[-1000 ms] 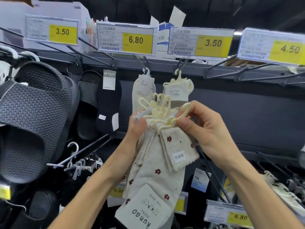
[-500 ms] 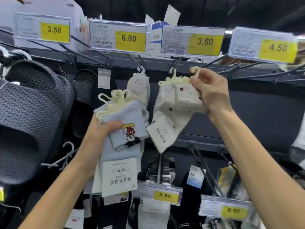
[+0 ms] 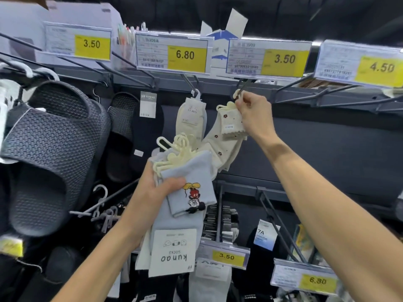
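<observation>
Since prior frame R hand closed on black wire peg, pinching cream floral socks by hanger at peg tip. L hand grips pale-blue cartoon socks, lower; we rate R nearer.

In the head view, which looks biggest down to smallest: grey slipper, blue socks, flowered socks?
1. grey slipper, though nearness to the camera may inflate it
2. blue socks
3. flowered socks

Big dark grey mesh slippers hang at the left, with black socks and plain cream socks to their right. Yellow price tags run along the top rail: 3.50, 6.80, 3.50, 4.50. A blue-and-white carton sits behind them. Lower down, a 7A label shows on dark socks.
</observation>
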Motion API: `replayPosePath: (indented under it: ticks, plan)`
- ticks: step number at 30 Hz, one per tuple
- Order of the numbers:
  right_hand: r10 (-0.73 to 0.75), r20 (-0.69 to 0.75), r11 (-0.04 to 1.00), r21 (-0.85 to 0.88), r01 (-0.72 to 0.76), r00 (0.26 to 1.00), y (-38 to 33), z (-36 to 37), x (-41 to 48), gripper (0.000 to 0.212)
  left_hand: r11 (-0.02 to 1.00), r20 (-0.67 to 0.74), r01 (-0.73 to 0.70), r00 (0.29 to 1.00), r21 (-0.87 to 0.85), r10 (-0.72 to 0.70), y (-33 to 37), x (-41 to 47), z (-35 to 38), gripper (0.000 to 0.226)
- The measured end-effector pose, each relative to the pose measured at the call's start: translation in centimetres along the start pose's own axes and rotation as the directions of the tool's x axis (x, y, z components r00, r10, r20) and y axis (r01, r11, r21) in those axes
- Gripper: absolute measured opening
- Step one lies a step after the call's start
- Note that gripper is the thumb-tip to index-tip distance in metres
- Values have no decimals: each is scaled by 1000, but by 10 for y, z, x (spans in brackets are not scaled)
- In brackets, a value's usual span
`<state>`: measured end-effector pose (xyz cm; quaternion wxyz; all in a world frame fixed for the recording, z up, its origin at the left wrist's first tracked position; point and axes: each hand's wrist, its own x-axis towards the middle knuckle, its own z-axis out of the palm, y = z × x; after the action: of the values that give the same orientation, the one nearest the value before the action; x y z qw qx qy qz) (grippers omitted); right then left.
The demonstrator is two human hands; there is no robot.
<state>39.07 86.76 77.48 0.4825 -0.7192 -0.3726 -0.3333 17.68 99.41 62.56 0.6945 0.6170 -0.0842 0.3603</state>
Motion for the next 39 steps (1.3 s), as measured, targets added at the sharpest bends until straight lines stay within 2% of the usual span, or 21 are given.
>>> replayPosePath:
  ticks: [4, 6, 8, 10, 12, 14, 16, 21, 25, 26, 28, 30, 31, 33, 34, 35, 37, 39]
  plan:
    - [13, 37, 970, -245, -4, 999, -7, -12, -11, 18, 998, 49, -67, 997, 14, 66, 1, -1, 4, 45]
    - [-68, -21, 958, -282, 60, 997, -20, -24, -35, 41, 993, 86, -113, 990, 37, 110, 1, 0, 3, 48]
    - [-192, -31, 977, -96, 188, 981, -39, -36, -72, 37, 985, 114, -160, 982, 70, 151, 0, 0, 4, 52]
    - [-325, 98, 944, 88, 317, 941, -55, -43, -108, 26, 975, 137, -200, 973, 99, 186, 0, 2, 7, 59]
    - [-371, 254, 927, 163, 338, 894, -62, -45, -128, 30, 963, 177, -234, 962, 135, 209, -2, 4, 12, 64]
    - [-338, 315, 931, 247, 267, 887, -63, -45, -134, 33, 961, 225, -238, 953, 143, 202, -2, 5, 16, 65]
    - [-308, 303, 919, 341, 200, 902, -61, -46, -134, 30, 959, 247, -244, 947, 146, 203, -5, 7, 16, 65]
    - [-268, 396, 868, 494, 42, 879, -60, -45, -131, 9, 964, 261, -224, 948, 142, 182, -3, 6, 16, 71]
    - [-260, 362, 807, 591, -4, 895, -58, -40, -134, 11, 974, 208, -183, 966, 137, 152, 13, 10, 25, 87]
    - [-255, 341, 791, 612, -8, 905, -58, -38, -136, 12, 983, 169, -158, 976, 94, 141, 13, 13, 26, 83]
    - [-257, 301, 760, 649, 0, 918, -56, -35, -140, 16, 995, 135, -75, 987, -62, 83, 14, 15, 28, 39]
    - [-267, 277, 726, 687, 4, 923, -55, -32, -143, 18, 994, 103, 3, 995, -111, 9, 6, 12, 22, 27]
    - [-276, 270, 709, 705, 6, 922, -56, -31, -145, 17, 989, 142, 54, 989, -135, -35, -1, 11, 15, 26]
    - [-300, 271, 682, 732, 7, 915, -57, -30, -148, 18, 982, 189, 138, 976, -132, -112, 0, 10, 15, 50]
    - [-311, 274, 677, 736, 9, 910, -58, -29, -149, 17, 986, 234, 104, 970, -130, -72, -2, 5, 10, 49]
    - [-312, 272, 677, 736, 12, 910, -58, -29, -150, 15, 993, 234, 41, 972, -107, -15, -2, 8, 10, 39]
    - [-265, 226, 673, 739, 12, 937, -58, -31, -149, 15, 998, 142, -56, 988, -5, 57, 0, 13, 11, 22]
    - [-151, 132, 653, 757, -2, 980, -56, -37, -140, 12, 995, 55, -91, 995, 32, 89, 6, 13, 9, 31]
